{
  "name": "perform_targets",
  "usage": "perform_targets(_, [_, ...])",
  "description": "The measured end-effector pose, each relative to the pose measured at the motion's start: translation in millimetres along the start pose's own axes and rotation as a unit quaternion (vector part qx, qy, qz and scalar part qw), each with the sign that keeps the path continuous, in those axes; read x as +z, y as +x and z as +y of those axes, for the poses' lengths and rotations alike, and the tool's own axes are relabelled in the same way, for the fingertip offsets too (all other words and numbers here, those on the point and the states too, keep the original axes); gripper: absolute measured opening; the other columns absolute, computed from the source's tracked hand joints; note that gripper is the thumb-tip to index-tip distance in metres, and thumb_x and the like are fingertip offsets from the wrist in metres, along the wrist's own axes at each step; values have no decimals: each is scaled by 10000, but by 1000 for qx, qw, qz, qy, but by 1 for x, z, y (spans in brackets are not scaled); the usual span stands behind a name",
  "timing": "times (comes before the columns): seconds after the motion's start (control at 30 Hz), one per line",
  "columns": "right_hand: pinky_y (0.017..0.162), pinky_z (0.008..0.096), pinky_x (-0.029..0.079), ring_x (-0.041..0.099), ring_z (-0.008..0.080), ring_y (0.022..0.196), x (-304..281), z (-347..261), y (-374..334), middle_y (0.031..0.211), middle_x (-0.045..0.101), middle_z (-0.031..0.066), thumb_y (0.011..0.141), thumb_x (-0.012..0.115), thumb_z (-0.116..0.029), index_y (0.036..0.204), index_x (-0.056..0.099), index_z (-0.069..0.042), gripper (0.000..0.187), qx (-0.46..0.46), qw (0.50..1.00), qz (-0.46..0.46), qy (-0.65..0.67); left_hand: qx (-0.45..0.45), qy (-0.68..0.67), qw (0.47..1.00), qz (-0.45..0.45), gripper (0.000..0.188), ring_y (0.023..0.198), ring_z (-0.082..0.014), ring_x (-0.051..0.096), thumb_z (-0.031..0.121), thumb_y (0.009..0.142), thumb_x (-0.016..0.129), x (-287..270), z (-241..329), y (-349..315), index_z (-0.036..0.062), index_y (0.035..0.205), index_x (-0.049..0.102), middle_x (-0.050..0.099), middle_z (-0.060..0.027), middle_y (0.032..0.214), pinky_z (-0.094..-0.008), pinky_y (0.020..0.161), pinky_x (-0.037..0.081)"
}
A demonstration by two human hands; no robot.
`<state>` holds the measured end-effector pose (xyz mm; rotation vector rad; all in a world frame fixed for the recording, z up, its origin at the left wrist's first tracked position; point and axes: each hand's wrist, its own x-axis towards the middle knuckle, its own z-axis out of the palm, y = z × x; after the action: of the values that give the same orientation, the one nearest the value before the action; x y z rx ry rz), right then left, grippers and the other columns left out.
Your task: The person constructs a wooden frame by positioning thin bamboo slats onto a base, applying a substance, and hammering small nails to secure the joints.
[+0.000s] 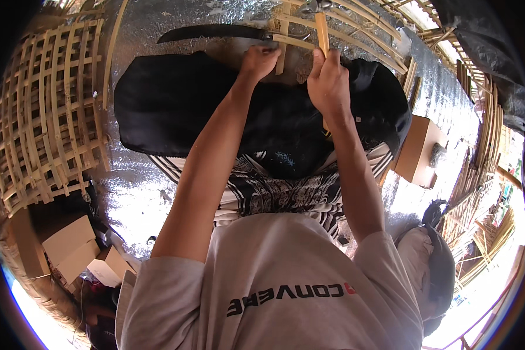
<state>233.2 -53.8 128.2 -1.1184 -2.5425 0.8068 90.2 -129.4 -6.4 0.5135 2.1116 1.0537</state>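
Note:
My right hand (329,81) is wrapped round the wooden handle of a hammer (322,32). The hammer's metal head is up at the top edge, over the bamboo strips. My left hand (259,63) has its fingers drawn together beside an upright bamboo strip (283,44); whatever they pinch, if anything, is too small to make out. Just beyond the left hand lies a long, curved, dark blade (216,32). A bamboo lattice (367,35) of crossing split strips extends to the upper right, partly cut off by the edge. Black cloth (175,99) covers my legs beneath both forearms.
Another woven bamboo lattice (46,111) stands at the left. Shiny silver sheeting (140,204) covers the floor. Cardboard boxes sit at the lower left (70,245) and at the right (417,151). A stuffed grey bag (429,268) rests at the lower right, near bundled bamboo strips (490,134).

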Motion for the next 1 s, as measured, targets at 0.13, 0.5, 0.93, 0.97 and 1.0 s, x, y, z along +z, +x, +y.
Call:
perform_targets(0.13, [625,572,518,640,512,759,39,47,-14,790,637,338,1018,471,-261,990,477,55,317,-20,991,-106,-81,58,21,998,13,454,1080,-391,651,441,858,638,5,-2,5,51,1066,742,695,-234,1075,-417,914,512])
perform_targets(0.5, [360,210,282,343,11,437,-92,85,-62,622,423,-81,1019,527,-430,883,531,-140,320,339,836,-57,427,-56,-110,992,31,563,937,-200,669,481,823,721,3,12,-1,-30,1058,720,735,-135,967,-331,839,487])
perform_targets(0.93, [592,436,409,488,234,613,-104,295,-268,714,531,75,1017,488,-358,943,570,-70,309,459,873,137,-85,124,79,969,197,390,656,-170,604,385,819,768,2,26,-15,25,798,618,632,-63,711,-330,631,495])
perform_targets(0.97, [635,445,437,537,273,673,-89,301,-276,780,570,121,1002,497,-314,974,578,-35,292,447,881,140,-65,178,121,957,194,341,722,-235,616,333,790,790,1,26,-13,46,872,625,639,-82,790,-366,688,506])
perform_targets(1.0, [679,455,466,586,312,732,-75,308,-286,846,608,167,987,505,-269,1005,586,1,282,435,888,143,-46,239,163,936,201,330,770,-249,614,331,790,786,2,31,-11,57,885,628,639,-83,828,-380,722,501])
